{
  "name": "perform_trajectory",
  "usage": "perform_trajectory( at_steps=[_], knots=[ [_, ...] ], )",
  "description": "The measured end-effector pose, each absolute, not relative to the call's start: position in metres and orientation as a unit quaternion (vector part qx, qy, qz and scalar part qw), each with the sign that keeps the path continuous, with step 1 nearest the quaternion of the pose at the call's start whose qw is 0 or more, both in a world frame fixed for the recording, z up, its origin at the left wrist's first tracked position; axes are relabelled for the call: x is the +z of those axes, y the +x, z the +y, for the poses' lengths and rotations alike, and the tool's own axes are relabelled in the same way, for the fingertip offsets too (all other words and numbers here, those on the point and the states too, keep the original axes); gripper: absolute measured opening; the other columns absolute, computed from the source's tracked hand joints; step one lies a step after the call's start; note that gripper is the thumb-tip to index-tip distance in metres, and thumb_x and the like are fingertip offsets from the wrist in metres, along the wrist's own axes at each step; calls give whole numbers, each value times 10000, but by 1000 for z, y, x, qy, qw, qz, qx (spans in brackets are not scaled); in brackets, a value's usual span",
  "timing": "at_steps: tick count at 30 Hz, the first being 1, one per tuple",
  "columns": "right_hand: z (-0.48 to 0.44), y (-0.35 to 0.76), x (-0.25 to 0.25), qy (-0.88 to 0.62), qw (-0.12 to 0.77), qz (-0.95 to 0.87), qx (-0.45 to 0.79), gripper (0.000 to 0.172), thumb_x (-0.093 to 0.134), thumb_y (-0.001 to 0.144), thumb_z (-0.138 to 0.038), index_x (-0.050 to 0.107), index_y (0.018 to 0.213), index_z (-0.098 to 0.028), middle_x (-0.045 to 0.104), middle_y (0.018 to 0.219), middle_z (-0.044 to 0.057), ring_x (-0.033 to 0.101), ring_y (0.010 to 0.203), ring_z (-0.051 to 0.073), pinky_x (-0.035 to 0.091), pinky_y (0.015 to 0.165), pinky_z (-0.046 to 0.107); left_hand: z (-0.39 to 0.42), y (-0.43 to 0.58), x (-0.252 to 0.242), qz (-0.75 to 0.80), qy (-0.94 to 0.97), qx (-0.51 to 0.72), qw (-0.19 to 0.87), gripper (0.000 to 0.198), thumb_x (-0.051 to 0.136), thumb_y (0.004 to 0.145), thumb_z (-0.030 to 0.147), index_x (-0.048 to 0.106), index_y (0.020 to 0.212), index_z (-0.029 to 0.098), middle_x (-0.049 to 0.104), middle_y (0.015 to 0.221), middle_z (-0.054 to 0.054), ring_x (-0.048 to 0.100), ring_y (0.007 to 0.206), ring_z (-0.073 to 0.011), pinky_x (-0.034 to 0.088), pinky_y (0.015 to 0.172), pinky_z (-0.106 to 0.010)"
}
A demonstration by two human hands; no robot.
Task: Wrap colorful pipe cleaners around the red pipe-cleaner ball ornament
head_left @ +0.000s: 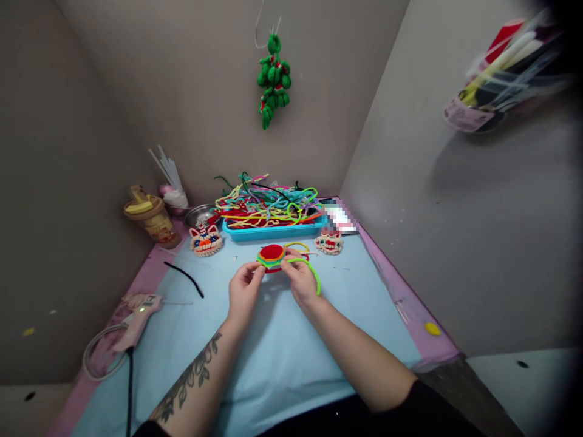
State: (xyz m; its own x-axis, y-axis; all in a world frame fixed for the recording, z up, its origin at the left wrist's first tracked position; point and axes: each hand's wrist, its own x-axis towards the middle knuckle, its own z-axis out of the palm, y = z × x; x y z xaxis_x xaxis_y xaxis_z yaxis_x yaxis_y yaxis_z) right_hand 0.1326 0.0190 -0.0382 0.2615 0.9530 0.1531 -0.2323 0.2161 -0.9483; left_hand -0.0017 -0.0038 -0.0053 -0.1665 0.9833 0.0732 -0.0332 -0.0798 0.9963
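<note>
A small round piece [272,253] with a red top and orange, yellow and green bands is held up over the blue cloth. My left hand [246,286] pinches its lower left edge between thumb and fingers. At its right edge, my right hand [298,278] is closed on a bright green fuzzy strand [315,276], which runs along the piece's side and curves down past the wrist. Yellow and red strand ends stick out behind the right fingers. Part of the round piece is hidden by the fingertips.
Behind my hands stands a blue tray [277,232] heaped with coloured strands. Two lion-like faces [206,241] flank it, with a phone at right. On the left are a glue gun [139,321] with its cable, a black strand [184,278], a cup [157,221] and a metal bowl [200,215].
</note>
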Motion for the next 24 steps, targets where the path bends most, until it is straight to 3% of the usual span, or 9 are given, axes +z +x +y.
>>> perform_trajectory(
  at_steps=[4, 7, 13, 18, 24],
  knots=[
    [22, 133, -41, -439, 665, -405, 449, 182, 690, 680, -393, 653, 692, -216, 633, 1103, 54, 523, 1139, 235, 332, 1044, 400, -5, 2, -4, 480, 423, 581, 503, 450, 760, 634, 361, 454, 928, 210, 698, 778, -14, 570, 540, -102, 430, 509, -208],
    [20, 132, -40, -440, 660, -409, 451, 179, 694, 676, -394, 658, 701, -220, 639, 1086, 53, 522, 1134, 239, 346, 1035, 403, -5, 3, -1, 470, 410, 579, 525, 487, 772, 615, 344, 418, 924, 215, 702, 753, -6, 594, 527, -105, 447, 502, -209],
    [15, 131, -36, -447, 648, -431, 442, 169, 702, 682, -379, 653, 710, -220, 594, 1161, 61, 533, 1108, 245, 431, 932, 381, -4, 2, 0, 465, 371, 580, 557, 515, 785, 602, 352, 410, 926, 213, 690, 722, 17, 583, 429, -88, 334, 388, -152],
    [15, 133, -36, -446, 642, -439, 443, 156, 688, 700, -365, 653, 730, -216, 534, 1248, 65, 523, 1121, 233, 454, 889, 347, -3, 1, -2, 454, 353, 578, 580, 496, 791, 607, 317, 420, 917, 207, 694, 691, 12, 657, 533, -127, 448, 495, -181],
    [15, 132, -36, -440, 644, -440, 445, 165, 689, 696, -371, 657, 736, -214, 545, 1222, 68, 548, 1057, 226, 464, 863, 351, -2, 0, -5, 451, 350, 580, 582, 488, 797, 604, 314, 440, 917, 202, 701, 661, 7, 683, 593, -146, 467, 549, -189]
  ],
)
